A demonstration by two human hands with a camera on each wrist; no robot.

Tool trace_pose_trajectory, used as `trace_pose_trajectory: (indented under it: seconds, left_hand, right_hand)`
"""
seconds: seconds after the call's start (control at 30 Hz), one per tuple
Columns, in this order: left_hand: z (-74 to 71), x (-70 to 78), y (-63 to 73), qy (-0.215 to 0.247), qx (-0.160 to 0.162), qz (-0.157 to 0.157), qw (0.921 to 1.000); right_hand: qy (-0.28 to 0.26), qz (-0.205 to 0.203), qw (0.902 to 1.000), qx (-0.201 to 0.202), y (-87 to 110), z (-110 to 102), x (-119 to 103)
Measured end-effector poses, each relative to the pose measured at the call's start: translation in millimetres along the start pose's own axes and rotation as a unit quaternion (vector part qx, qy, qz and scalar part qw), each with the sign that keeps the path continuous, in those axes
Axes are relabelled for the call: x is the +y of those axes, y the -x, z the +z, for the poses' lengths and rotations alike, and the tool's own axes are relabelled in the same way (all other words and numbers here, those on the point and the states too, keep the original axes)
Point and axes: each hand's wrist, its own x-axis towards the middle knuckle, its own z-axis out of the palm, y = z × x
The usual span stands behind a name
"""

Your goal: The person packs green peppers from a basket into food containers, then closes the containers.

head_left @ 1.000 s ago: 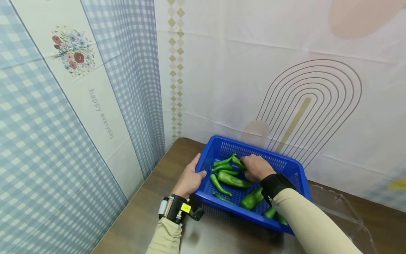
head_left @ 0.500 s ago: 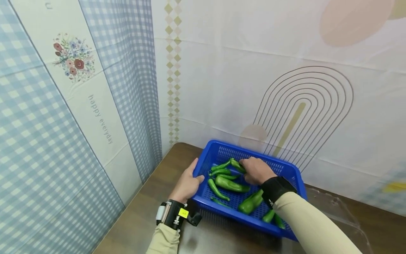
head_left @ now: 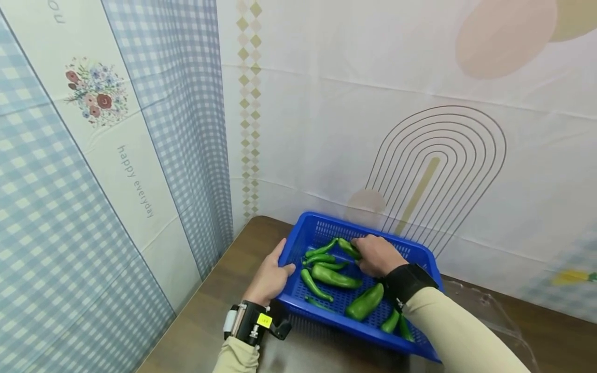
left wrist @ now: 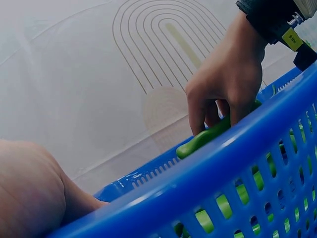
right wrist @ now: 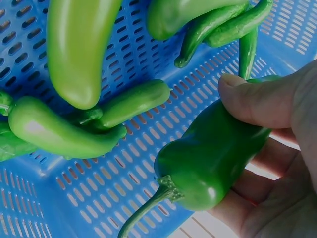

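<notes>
A blue perforated plastic basket (head_left: 336, 319) holds several green peppers, some long and thin, others thick. My left hand (head_left: 268, 277) grips its left rim, thumb over the edge and fingers along the outside. My right hand (head_left: 379, 256) reaches inside near the back wall. In the right wrist view, its thumb and fingers hold a dark green pepper (right wrist: 203, 153) by the body, stem end sticking out. The left wrist view shows the same pepper (left wrist: 205, 141) under the curled fingers. Beside it lie a thick pepper (head_left: 333, 277) and a thin curved pepper (head_left: 317, 285).
The basket stands on a brown wooden table (head_left: 205, 321) near its back left corner. A patterned white cloth (head_left: 326, 129) hangs behind, and a blue checked curtain (head_left: 186, 129) hangs at the left. Clear plastic (head_left: 485, 311) lies right of the basket.
The head view has shifted slightly, so basket and hands appear lower and further left. Both hands keep their holds, with little movement relative to the basket.
</notes>
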Motion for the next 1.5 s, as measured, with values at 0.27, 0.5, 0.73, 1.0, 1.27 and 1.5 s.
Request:
trace_pose_trajectory:
  seconds: [0.27, 0.5, 0.73, 1.0, 1.27, 1.5]
  left_hand:
    - [-0.9, 0.5, -1.3, -0.001, 0.006, 0.010, 0.9999]
    - [-3.9, -0.2, -1.9, 0.004, 0.011, 0.010, 0.9999]
    - [-5.6, 0.2, -3.2, 0.008, 0.007, 0.006, 0.9999]
    - [-7.8, 0.0, -3.3, 0.005, 0.013, 0.004, 0.9999]
    - [-9.8, -2.3, -0.1, 0.005, 0.017, 0.003, 0.9998]
    - [-11.0, -1.2, 0.0, 0.005, 0.016, 0.006, 0.9998]
  right_hand:
    - [0.008, 0.002, 1.0000, 0.000, 0.5, -4.8, 1.6]
    - [0.001, -0.012, 0.9999, 0.007, 1.2, -9.1, 2.3]
    - [-0.001, -0.006, 1.0000, 0.004, 6.8, -14.6, 2.5]
    - [-0.004, -0.003, 1.0000, 0.002, 11.9, -18.1, 4.8]
    - [-0.006, -0.003, 1.0000, 0.003, 13.9, -19.5, 5.3]
    - [-0.014, -0.006, 0.9999, 0.006, 17.5, -23.9, 6.3]
